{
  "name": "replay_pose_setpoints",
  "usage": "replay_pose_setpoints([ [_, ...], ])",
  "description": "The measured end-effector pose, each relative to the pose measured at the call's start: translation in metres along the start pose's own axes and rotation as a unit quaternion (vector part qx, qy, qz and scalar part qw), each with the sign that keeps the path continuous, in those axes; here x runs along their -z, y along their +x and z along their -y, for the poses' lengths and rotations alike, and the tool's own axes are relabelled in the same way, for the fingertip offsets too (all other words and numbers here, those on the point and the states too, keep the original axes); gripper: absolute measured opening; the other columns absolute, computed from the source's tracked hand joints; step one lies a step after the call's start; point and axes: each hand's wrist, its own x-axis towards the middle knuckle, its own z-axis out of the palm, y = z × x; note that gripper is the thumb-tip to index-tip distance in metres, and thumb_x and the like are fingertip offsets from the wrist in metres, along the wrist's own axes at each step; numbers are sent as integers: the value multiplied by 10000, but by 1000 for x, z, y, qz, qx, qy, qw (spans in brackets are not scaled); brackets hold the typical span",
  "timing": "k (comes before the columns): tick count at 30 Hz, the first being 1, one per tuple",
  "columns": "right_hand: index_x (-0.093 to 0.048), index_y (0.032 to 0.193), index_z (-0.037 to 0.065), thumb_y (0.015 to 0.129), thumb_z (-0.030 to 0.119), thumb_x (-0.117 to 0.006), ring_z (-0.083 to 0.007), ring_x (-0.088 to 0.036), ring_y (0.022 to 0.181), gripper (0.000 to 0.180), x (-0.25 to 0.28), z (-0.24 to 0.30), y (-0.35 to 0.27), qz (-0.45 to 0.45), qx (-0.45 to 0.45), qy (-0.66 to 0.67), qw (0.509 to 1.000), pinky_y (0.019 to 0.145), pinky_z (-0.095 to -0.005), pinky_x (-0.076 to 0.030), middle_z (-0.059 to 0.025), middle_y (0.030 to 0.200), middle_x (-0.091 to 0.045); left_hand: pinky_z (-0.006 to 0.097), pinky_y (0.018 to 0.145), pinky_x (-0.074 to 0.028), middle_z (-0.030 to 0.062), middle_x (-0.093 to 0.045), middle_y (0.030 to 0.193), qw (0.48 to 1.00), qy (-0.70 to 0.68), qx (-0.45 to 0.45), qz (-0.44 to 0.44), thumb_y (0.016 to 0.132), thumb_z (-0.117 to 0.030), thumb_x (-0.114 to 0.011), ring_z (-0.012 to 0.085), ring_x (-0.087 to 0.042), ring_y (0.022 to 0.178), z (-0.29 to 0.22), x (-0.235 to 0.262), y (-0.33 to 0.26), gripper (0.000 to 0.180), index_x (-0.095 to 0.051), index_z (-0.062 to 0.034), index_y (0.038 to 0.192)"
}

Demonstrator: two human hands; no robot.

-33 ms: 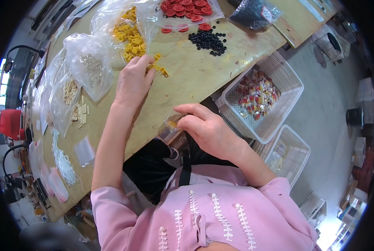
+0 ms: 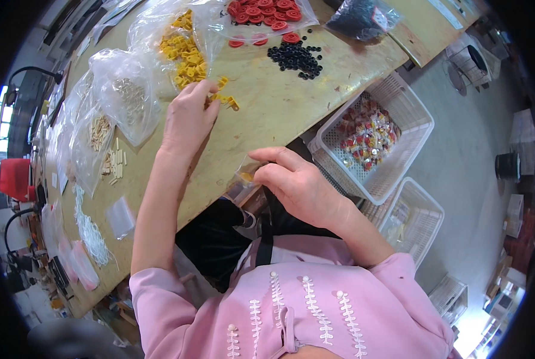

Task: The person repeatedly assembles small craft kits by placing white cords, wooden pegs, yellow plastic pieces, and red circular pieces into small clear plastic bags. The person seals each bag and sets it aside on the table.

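My left hand (image 2: 189, 116) reaches over the wooden table (image 2: 267, 113), its fingertips pinched on small yellow plastic parts (image 2: 224, 99) at the edge of a loose yellow pile (image 2: 186, 57) spilling from a clear bag. My right hand (image 2: 297, 182) sits at the table's near edge and holds a small clear plastic bag (image 2: 243, 178) with something yellow inside. The two hands are apart, the right one closer to my body.
Red rings in a clear bag (image 2: 267, 12), a pile of black rings (image 2: 294, 57) and a black bag (image 2: 360, 21) lie farther back. Clear bags of pale parts (image 2: 126, 99) and beige sticks (image 2: 99, 131) lie left. Two white baskets (image 2: 420, 122) (image 2: 435, 215) stand right, below the table.
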Motion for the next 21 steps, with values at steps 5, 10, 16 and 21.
replay_pose_setpoints([
  [5, -659, 1065, 9, 880, -48, -725, -360, -695, 1112, 205, 5, -5, 0, -10, -15, 3, 1000, 893, -386, -604, -196, 1318, -645, 240, 652, -470, 27, -627, 822, 940, -297, 155, 58, 877, -29, -751, 71, -553, 703, -38, 27, -26, 211, -730, -40, 1087],
  [10, -620, 1090, -5, 723, -85, -765, -402, -683, 1152, 402, 3, 0, 6, 9, 7, 6, 1000, 894, -410, -613, -222, 1356, -610, 238, 611, -457, 14, -634, 865, 959, -254, 37, 120, 888, -7, -755, 68, -559, 691, -83, 69, -64, 178, -745, -45, 1062],
  [16, -626, 1079, -5, 735, -82, -771, -405, -683, 1154, 381, -6, 11, 10, 32, 15, 13, 999, 894, -412, -614, -229, 1368, -605, 256, 623, -496, 53, -660, 901, 983, -127, -116, 61, 867, 21, -789, 113, -611, 713, -77, 80, -84, 275, -757, -30, 1135],
  [21, -632, 1075, -1, 746, -81, -764, -407, -685, 1151, 363, -12, 10, 9, 34, 23, 7, 999, 896, -412, -614, -238, 1385, -600, 316, 655, -543, 68, -702, 949, 967, -241, -24, 73, 895, -10, -771, 160, -669, 736, -84, 87, -88, 274, -769, -68, 1162],
])
